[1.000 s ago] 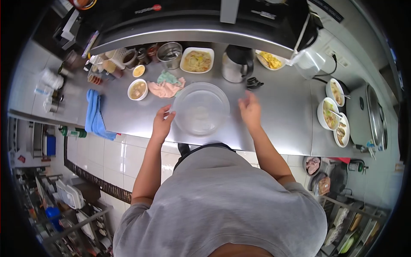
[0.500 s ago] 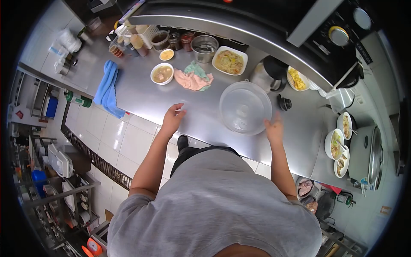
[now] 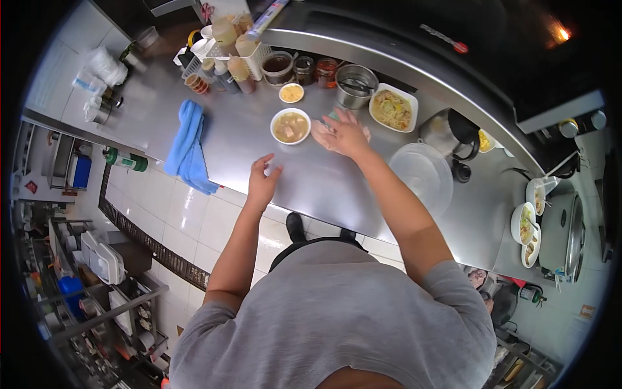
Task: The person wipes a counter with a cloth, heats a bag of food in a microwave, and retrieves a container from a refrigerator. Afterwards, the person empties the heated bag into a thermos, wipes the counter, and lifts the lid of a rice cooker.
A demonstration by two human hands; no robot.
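My right hand (image 3: pixel 345 135) reaches over the crumpled pink cloth (image 3: pixel 321 134), fingers spread, covering most of it. A bit of the green cloth (image 3: pixel 334 115) shows beside the fingers. Just left of that hand stands a white bowl of soup with chunks (image 3: pixel 290 127). My left hand (image 3: pixel 264 180) hovers near the counter's front edge, holding nothing, its fingers apart and slightly curled. Under my right forearm's outer side sits a translucent round plastic lid or basin (image 3: pixel 424 178), partly overlapped by the arm.
Behind the soup are a small bowl of yellow food (image 3: pixel 291 93), sauce jars (image 3: pixel 326 72), a metal pot (image 3: pixel 356 86) and a noodle dish (image 3: pixel 393 108). A blue towel (image 3: pixel 188 148) hangs over the front edge. At right stand a kettle (image 3: pixel 447 133) and food bowls (image 3: pixel 523 223).
My right hand has moved left from beside the plastic lid or basin to over the cloths. My left hand stays near the front edge. The camera view has shifted.
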